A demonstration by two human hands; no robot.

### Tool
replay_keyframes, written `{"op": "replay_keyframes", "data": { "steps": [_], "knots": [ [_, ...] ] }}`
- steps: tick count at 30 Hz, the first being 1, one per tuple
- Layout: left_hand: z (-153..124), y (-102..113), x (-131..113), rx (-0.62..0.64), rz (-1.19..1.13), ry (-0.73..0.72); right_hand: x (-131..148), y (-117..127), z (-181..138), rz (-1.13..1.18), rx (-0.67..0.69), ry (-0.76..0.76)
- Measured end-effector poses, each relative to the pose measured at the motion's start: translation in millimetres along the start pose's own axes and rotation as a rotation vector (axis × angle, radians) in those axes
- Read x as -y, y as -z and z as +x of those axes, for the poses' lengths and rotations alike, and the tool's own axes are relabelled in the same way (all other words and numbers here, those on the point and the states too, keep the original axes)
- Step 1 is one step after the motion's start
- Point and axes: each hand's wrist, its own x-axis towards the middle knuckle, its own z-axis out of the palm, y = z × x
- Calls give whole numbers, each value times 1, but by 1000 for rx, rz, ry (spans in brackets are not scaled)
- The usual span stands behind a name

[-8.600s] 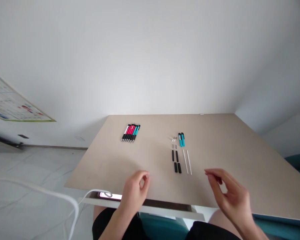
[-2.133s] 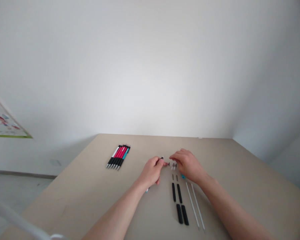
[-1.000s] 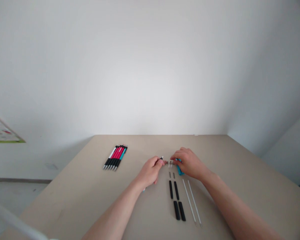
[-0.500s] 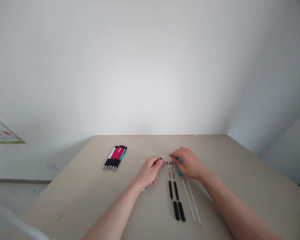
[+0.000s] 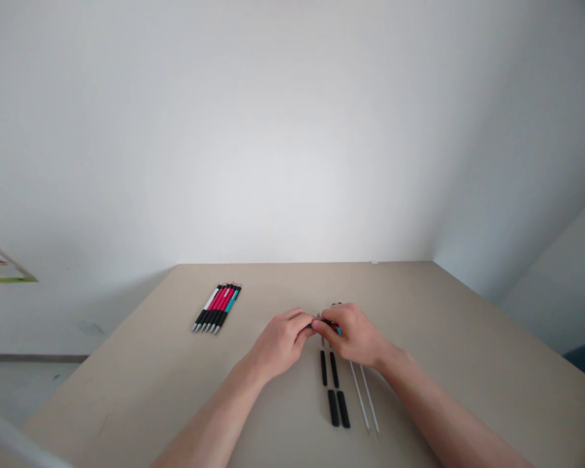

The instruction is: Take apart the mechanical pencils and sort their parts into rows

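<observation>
My left hand (image 5: 285,339) and my right hand (image 5: 355,335) meet over the table, their fingertips almost touching. Between them lies a pen (image 5: 309,325), mostly hidden, with a dark part showing at my left fingertips. My left fingers are closed on it. The right thumb and fingers are pinched at the same spot; what exactly they grip is hidden. Teal plastic (image 5: 338,330) shows beside the right thumb. Just below the hands are black tubes (image 5: 334,369), thicker black sleeves (image 5: 333,408) and two thin white refills (image 5: 359,398).
Several assembled pens (image 5: 217,309) with white, pink and teal barrels lie side by side at the left on the beige table (image 5: 151,377). Small parts (image 5: 337,303) show just behind my right hand. A pale wall rises behind the table.
My right hand has moved left to meet my left hand. The pen has turned from pointing upward to lying between the hands. The view has shifted slightly.
</observation>
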Motion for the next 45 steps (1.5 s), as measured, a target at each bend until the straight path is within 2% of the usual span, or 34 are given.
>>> {"op": "replay_keyframes", "data": {
  "steps": [7, 16, 19, 22, 25, 30, 35, 45],
  "knots": [
    [-1, 0, 0, 76, -13, -6, -12, 0, -4, 148, 57, 47],
    [-5, 8, 9, 71, 13, 71, -17, 10, -8, 173, -26, 131],
    [-9, 15, 14, 24, 47, 124, -24, 18, -10, 184, -103, 96],
    [-10, 13, 14, -80, 35, 174, -23, 19, -10, 210, -123, 120],
    [-7, 6, 10, -141, -91, 123, -15, 15, -9, 259, -116, 155],
    [-5, 3, 2, -176, -196, 54, -3, 9, -8, 282, -109, 184],
    [-7, 8, 2, -211, -194, 100, -6, 11, -11, 292, -160, 151],
    [-6, 4, 6, -209, -168, 142, -6, 6, -9, 259, -236, 146]
  ]
}}
